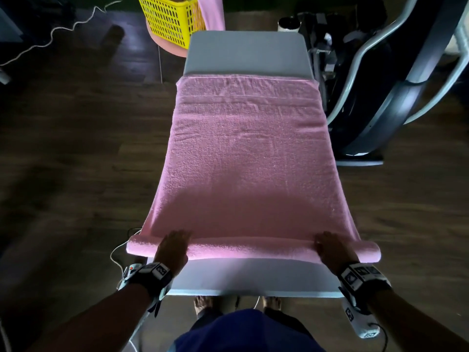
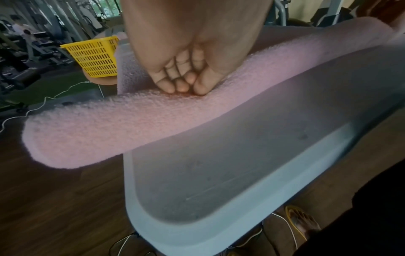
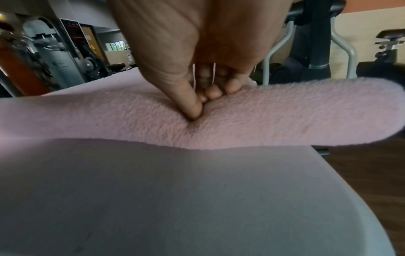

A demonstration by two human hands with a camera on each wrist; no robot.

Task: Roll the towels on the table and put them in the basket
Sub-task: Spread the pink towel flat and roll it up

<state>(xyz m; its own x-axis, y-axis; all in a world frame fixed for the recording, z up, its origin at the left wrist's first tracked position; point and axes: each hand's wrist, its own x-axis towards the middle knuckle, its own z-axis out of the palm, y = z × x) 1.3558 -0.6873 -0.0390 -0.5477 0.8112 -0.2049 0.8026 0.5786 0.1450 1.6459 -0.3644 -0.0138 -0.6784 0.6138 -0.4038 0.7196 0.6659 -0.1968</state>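
A pink towel (image 1: 248,153) lies spread lengthwise on the grey table (image 1: 246,54). Its near edge is turned into a thin roll (image 1: 253,250) that sticks out past both table sides. My left hand (image 1: 173,246) grips the roll near its left end, thumb and curled fingertips pinching the cloth (image 2: 184,86). My right hand (image 1: 330,247) holds it near the right end, with the thumb dug into the terry (image 3: 203,102). The yellow basket (image 1: 167,21) stands beyond the table's far left corner.
A second pink towel (image 1: 213,11) hangs beside the basket, which sits on a pink stool (image 1: 167,48). An exercise machine (image 1: 406,85) stands close along the table's right side. A white cable (image 1: 63,29) runs over the dark wooden floor at left.
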